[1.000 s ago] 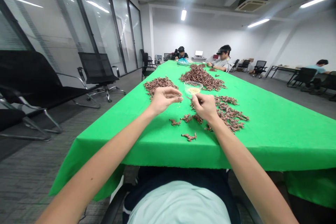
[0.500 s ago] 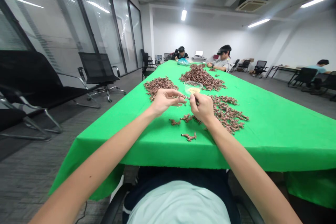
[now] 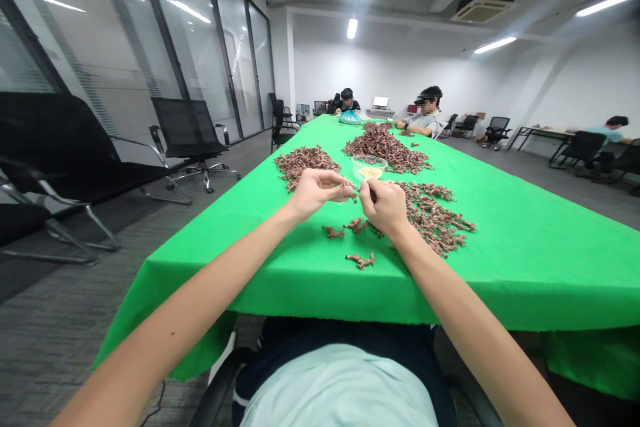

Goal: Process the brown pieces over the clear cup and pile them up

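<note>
My left hand is closed, its thumb and fingertips pinching a small brown animal figurine, mostly hidden by the fingers. My right hand is curled round something slim and dark whose kind I cannot make out; its tip meets the figurine between the hands. Just behind them stands a clear plastic bowl with pale yellowish bits in it. Under and in front of the hands lie several loose brown figurines on the green cloth.
The green-covered table carries a left pile of figurines, a larger far pile and a spread group at right. A blue bag sits at the far end. Two people sit farther along; black chairs stand at left.
The tips of my two hands have shifted very slightly against each other at the figurine. Otherwise the hands and the piles stay in place.
</note>
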`<state>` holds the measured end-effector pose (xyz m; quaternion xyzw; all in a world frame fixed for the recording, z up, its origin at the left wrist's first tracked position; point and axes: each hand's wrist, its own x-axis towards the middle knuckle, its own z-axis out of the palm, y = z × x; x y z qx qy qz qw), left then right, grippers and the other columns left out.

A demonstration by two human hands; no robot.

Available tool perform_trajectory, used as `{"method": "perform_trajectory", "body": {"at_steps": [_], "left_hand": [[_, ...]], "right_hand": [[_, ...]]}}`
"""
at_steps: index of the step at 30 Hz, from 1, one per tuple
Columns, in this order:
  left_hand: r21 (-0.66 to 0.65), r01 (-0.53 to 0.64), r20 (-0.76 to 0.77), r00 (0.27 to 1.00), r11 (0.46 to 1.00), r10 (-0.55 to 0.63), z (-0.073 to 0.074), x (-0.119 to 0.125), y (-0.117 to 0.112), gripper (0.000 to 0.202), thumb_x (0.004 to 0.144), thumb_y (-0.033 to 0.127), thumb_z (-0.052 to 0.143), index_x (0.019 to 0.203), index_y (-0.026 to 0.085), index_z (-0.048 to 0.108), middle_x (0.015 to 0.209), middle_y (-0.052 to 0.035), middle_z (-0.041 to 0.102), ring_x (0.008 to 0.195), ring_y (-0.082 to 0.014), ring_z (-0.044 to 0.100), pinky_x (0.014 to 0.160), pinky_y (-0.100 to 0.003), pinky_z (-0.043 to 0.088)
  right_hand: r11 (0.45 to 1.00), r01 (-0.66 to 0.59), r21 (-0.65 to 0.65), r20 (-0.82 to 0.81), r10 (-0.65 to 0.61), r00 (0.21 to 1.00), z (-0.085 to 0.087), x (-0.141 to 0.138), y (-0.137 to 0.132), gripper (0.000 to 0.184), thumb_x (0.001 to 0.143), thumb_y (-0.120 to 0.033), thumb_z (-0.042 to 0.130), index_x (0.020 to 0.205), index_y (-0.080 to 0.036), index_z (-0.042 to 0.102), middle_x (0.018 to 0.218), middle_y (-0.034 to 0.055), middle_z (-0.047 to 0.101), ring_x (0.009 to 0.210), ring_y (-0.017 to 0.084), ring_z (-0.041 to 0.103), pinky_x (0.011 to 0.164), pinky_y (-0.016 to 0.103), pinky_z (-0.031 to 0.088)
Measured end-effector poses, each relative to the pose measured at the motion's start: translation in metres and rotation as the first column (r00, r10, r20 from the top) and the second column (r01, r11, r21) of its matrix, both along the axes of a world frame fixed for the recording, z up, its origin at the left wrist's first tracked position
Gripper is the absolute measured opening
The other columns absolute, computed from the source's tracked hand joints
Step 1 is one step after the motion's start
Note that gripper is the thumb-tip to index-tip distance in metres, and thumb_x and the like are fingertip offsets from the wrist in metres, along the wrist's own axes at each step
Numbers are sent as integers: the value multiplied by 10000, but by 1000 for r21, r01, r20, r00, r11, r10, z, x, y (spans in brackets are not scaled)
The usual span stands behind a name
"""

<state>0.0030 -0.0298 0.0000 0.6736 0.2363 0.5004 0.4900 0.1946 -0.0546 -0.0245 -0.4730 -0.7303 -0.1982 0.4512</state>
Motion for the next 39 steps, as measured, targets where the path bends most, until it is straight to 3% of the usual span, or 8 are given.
{"method": "perform_trajectory", "body": {"at_steps": [13,19,28,34,39], "left_hand": [[17,-11,25,1000,1000,11,-2,0,2,408,572,396,946,840,131,788,842,-98,782,777,-230,757,739,-379,652],[23,-5,25,1000,1000,4,-2,-2,4,401,620,406,924,894,144,793,895,-115,790,830,-247,765,762,-378,641],[87,-70,65,996,994,64,-5,-2,10,366,653,380,908,933,169,801,979,-105,794,897,-219,753,949,-416,581],[112,-35,97,995,993,24,-6,-4,15,434,709,325,880,1096,174,756,1111,-115,767,1015,-216,726,994,-404,548],[141,16,75,997,990,-27,-7,-4,17,444,769,283,835,1174,158,704,1066,-104,751,1013,-195,697,983,-372,523]], "right_hand": [[1000,22,-13,-12,-22,1000,-2,-5,-1,397,1001,-349,415,640,-208,500,599,45,594,542,151,491,579,300,266],[1000,-15,-8,-113,14,994,2,-4,-1,422,997,-375,391,605,-225,433,542,20,520,502,140,423,576,300,287],[995,-92,-49,-245,78,966,5,-1,-3,419,995,-404,379,610,-236,366,518,-7,417,497,142,383,573,304,290],[993,-108,-55,-242,92,966,5,-1,-3,412,991,-386,389,610,-230,382,530,-8,421,503,137,373,581,304,292],[990,-132,-56,-240,115,964,4,0,-1,408,990,-365,410,611,-221,455,534,3,470,512,143,410,588,298,309]]}}
